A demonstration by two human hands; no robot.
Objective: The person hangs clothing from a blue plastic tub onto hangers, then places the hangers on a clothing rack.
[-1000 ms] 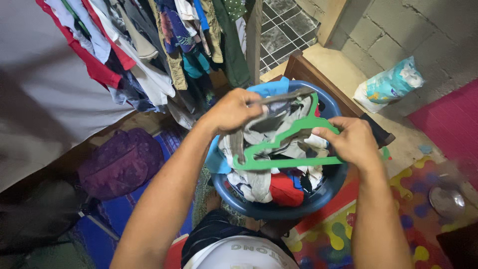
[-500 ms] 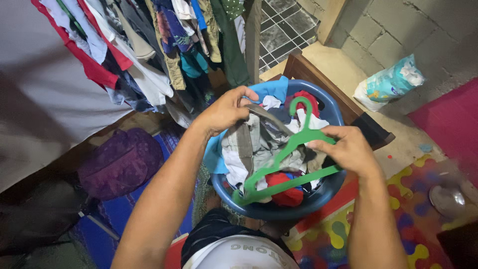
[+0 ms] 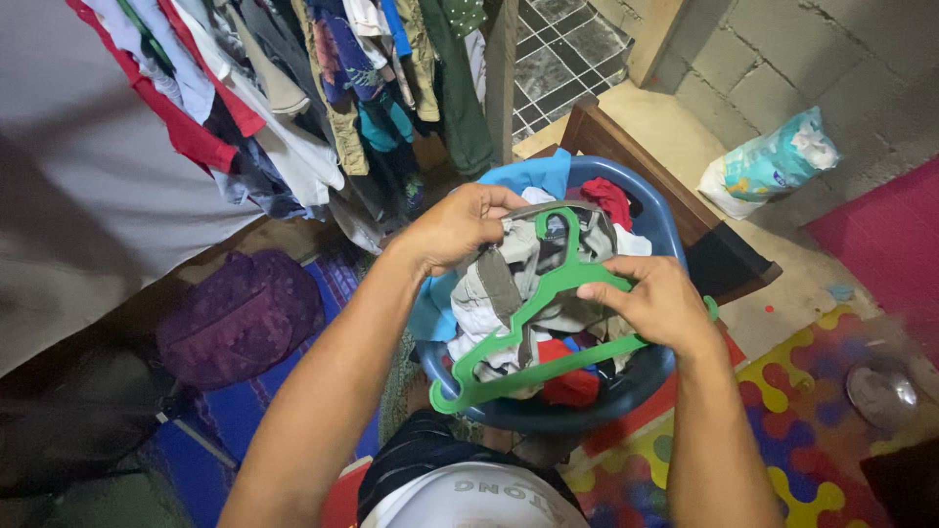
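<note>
Two bare hands work over one round blue laundry basin that sits at the centre of the view, heaped with mixed clothes in white, grey, red and blue. The left hand, at about ten o'clock from the basin's middle, is clamped shut on the waistband of one grey and white garment, which hangs down over the heap. The right hand, at about four o'clock from the basin's middle, is closed around the shoulder of one green plastic hanger; the hanger lies tilted across the garment, its hook up near the left hand and its long bar running down toward seven o'clock past the basin's rim. The two hands are apart, with the garment and hanger between them. At eleven o'clock a row of many hung clothes crowds a rail, too tightly packed to count. One purple bag lies on the floor at nine o'clock. One pale plastic packet rests at two o'clock beside the block wall, and one metal bowl sits at four o'clock on a coloured puzzle mat.
</note>
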